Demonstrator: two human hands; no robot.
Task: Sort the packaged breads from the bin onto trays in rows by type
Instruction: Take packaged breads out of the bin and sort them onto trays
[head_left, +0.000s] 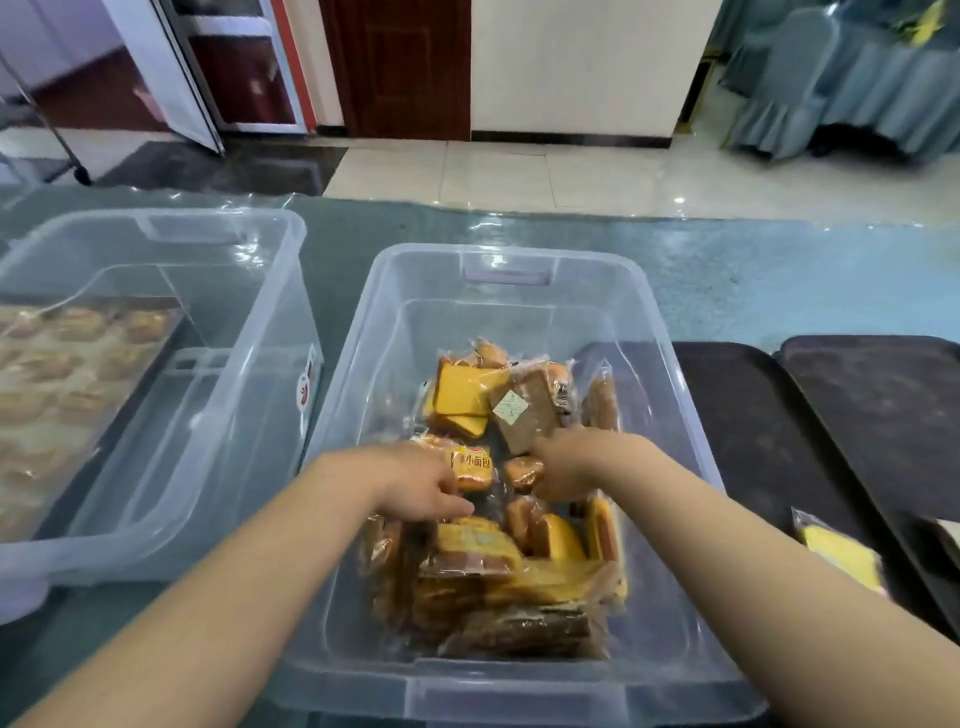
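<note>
Beside bin (670, 415): dark trays (737, 441).

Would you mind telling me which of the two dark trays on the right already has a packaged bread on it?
The nearer tray, next to the bin: a yellow packaged bread lies on its near end. The farther tray shows none.
</note>
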